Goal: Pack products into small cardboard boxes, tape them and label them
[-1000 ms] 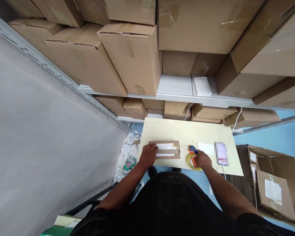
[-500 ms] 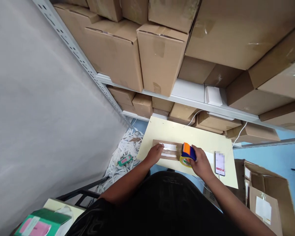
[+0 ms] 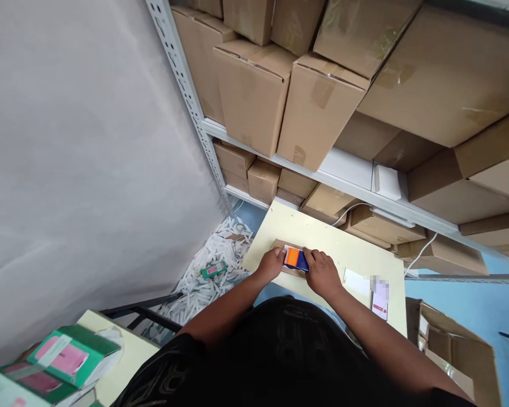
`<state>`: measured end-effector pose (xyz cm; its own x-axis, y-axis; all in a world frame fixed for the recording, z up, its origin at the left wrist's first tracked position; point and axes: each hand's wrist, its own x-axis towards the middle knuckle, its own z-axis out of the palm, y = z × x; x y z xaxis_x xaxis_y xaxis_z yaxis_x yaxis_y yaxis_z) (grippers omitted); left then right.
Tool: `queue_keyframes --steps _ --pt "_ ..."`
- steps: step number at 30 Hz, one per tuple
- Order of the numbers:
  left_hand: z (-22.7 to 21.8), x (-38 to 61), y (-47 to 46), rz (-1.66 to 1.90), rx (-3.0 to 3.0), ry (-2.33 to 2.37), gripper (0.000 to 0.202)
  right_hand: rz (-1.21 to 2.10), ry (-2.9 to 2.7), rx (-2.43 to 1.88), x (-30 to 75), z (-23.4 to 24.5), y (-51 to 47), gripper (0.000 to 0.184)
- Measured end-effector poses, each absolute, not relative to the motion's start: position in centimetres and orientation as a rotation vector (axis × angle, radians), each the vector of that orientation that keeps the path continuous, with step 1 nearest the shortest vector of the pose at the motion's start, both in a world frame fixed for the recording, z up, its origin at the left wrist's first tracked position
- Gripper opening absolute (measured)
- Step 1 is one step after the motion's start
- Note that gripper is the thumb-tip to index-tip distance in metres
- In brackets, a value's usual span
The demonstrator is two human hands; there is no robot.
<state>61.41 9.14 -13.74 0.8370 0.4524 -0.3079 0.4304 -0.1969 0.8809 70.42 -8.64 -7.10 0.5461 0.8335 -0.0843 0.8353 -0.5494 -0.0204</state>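
Observation:
A flat brown cardboard parcel (image 3: 280,245) lies on the pale yellow table (image 3: 322,237). My right hand (image 3: 320,270) is closed round an orange and blue tape dispenser (image 3: 296,258), which rests on the parcel's left part. My left hand (image 3: 272,262) presses on the parcel's left end, fingers curled, right beside the dispenser. Most of the parcel is hidden under both hands.
A white paper slip (image 3: 357,281) and a phone (image 3: 380,295) lie on the table to the right. Shelving (image 3: 365,195) with many cardboard boxes (image 3: 318,113) stands behind. White paper strips (image 3: 203,271) litter the floor at left. Green and pink packets (image 3: 63,356) sit at lower left; an open carton (image 3: 458,345) at right.
My right hand lifted the tape dispenser from the table's middle and carried it left onto the parcel, up to my left hand. The view swung to the left.

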Motion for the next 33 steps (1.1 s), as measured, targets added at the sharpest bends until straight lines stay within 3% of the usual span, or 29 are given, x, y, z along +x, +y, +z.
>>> queue_keyframes --steps 12,25,33 --pt "-12.5 61.1 12.4 0.103 2.24 0.679 0.031 -0.215 1.562 2.623 71.9 -4.8 -7.3 0.074" --pt "-15.5 60.0 17.2 0.11 2.21 0.721 0.029 -0.28 1.515 2.556 74.6 -5.5 -10.1 0.073" --pt "-11.6 58.9 17.4 0.334 2.143 0.61 0.034 -0.194 1.559 2.653 74.1 -2.3 -12.2 0.074"
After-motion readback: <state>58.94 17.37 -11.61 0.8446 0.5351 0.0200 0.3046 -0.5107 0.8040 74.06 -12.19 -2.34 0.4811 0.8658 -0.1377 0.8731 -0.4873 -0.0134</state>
